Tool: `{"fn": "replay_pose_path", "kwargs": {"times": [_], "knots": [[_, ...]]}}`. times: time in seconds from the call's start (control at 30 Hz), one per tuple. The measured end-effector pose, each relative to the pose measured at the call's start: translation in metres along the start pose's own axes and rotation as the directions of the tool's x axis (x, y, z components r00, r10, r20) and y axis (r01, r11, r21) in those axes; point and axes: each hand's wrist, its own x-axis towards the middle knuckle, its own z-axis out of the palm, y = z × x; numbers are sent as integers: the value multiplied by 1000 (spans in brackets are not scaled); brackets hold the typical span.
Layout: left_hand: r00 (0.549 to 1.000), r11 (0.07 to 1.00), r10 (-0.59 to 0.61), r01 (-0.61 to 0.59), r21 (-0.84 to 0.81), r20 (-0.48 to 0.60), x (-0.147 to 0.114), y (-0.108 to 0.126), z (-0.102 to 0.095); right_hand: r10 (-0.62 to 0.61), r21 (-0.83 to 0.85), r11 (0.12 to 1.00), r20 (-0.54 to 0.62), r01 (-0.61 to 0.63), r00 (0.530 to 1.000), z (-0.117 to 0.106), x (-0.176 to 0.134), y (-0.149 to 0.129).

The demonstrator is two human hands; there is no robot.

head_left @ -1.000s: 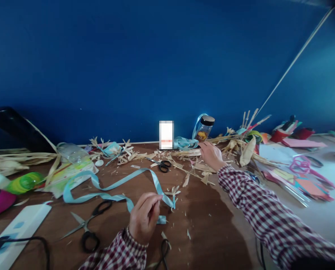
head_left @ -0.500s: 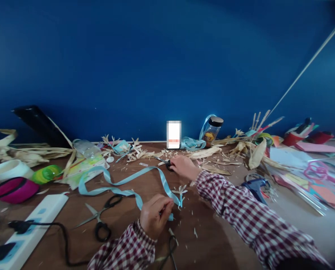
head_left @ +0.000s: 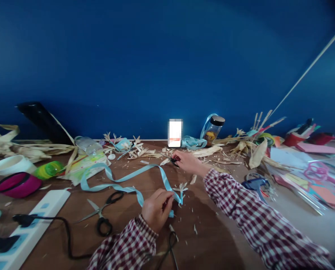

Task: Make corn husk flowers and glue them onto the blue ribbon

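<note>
My left hand (head_left: 157, 210) is closed in a pinch on a light blue ribbon (head_left: 125, 187). The ribbon loops away over the brown table, and a short end shows below my fingers. Beside this hand lies a small pale flower of dried husk (head_left: 181, 189) with a blue stem. Farther forward, my right hand (head_left: 189, 163) grips small black-handled scissors (head_left: 173, 161), their thin blades pointing left. Larger open scissors (head_left: 101, 213) rest left of my left hand. Black loop handles (head_left: 171, 242) of another tool show below it.
Corn husks (head_left: 204, 152) and scraps litter the back, near a lit phone (head_left: 175, 133) and a black-lidded jar (head_left: 213, 129). A white power strip (head_left: 40, 221) with cords lies left. On the right are a blue glue gun (head_left: 256, 184) and coloured paper (head_left: 322, 193).
My right hand has lifted the scissors slightly and shifted them a little to the right. My left hand has stayed nearly in place with the ribbon. The view has shifted slightly.
</note>
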Motion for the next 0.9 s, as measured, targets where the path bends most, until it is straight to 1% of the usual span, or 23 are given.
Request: {"fn": "replay_pose_path", "kwargs": {"times": [0.07,0.17,0.2,0.27,0.3,0.33,0.37,0.4,0.43,0.47,0.5,0.6,0.73,0.8,0.9], "knots": [[1000,998,-24,23,53,12,0,-2,1,9,108,994,11,-10,1000,-1,-2,2],[998,988,-45,37,148,45,1,-2,-1,42,267,963,14,-44,999,-3,-11,4],[997,984,-39,27,178,63,2,-2,-2,56,325,944,21,-60,998,-5,-16,4],[992,972,-11,-19,233,123,5,-1,-5,86,478,873,52,-100,995,-12,-30,3],[985,965,2,-46,257,170,7,0,-6,121,637,757,86,-148,989,-16,-39,1],[975,958,7,-71,278,223,10,1,-7,136,768,612,131,-188,982,-20,-49,-1],[960,951,4,-91,297,281,13,3,-7,162,843,493,153,-215,975,-24,-60,-3],[944,943,-11,-100,318,331,17,4,-7,188,874,416,186,-250,964,-28,-71,-6],[929,936,-35,-99,338,368,21,5,-7,194,888,368,217,-276,957,-32,-83,-9],[917,930,-61,-92,357,395,25,6,-7,174,898,337,235,-282,956,-35,-94,-11],[910,925,-86,-79,372,406,29,7,-6,147,902,328,244,-280,959,-37,-104,-14],[897,914,-145,-41,404,418,38,8,-4,129,912,310,241,-270,962,-41,-130,-16],[870,892,-208,-19,452,447,43,7,-4,233,904,304,236,-301,943,-39,-149,-5],[863,885,-237,3,466,445,43,8,-4,298,902,279,246,-331,922,-37,-153,4],[861,868,-276,33,495,426,42,10,-5,359,909,253,229,-331,905,-36,-153,13]]}}
